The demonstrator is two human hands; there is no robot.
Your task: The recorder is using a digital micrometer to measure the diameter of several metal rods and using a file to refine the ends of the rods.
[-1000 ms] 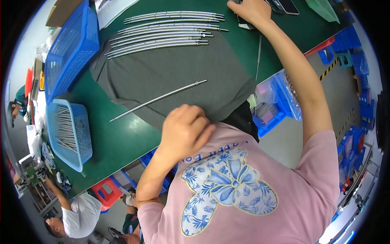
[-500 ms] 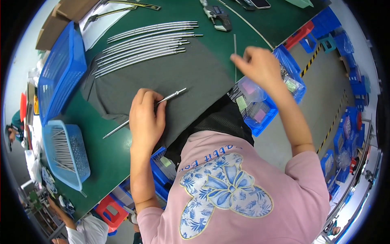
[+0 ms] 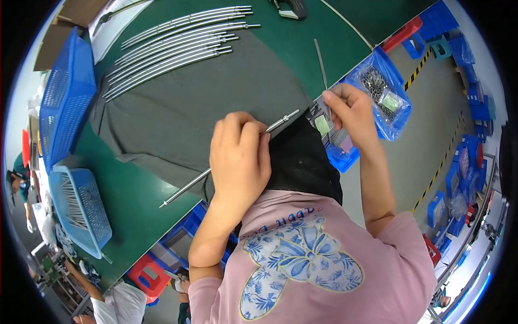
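Note:
My left hand (image 3: 240, 156) is closed around a slim metal shaft (image 3: 186, 189), its stepped end pointing up to the right and its thin tip down to the left. The fingers hide the shaft's middle. Pinched between the thumb and fingers of my right hand (image 3: 350, 110) is a thin metal strip (image 3: 320, 59), standing at a slant by the table's right edge. Beneath the left hand spreads a dark grey cloth (image 3: 178, 119). Several similar shafts (image 3: 172, 56) lie side by side across its far part.
On the left stand a tall blue basket (image 3: 67, 102) and a light blue basket (image 3: 102, 229) of rods. Blue bins with small metal parts (image 3: 372, 81) sit at the right. A micrometer (image 3: 291, 9) lies on the green table. A co-worker's white sleeve (image 3: 121, 305) shows lower left.
My left hand has carried the shaft rightward and closer to my body. My right hand has come down and now grips the thin strip, which has tilted. The view has shifted slightly.

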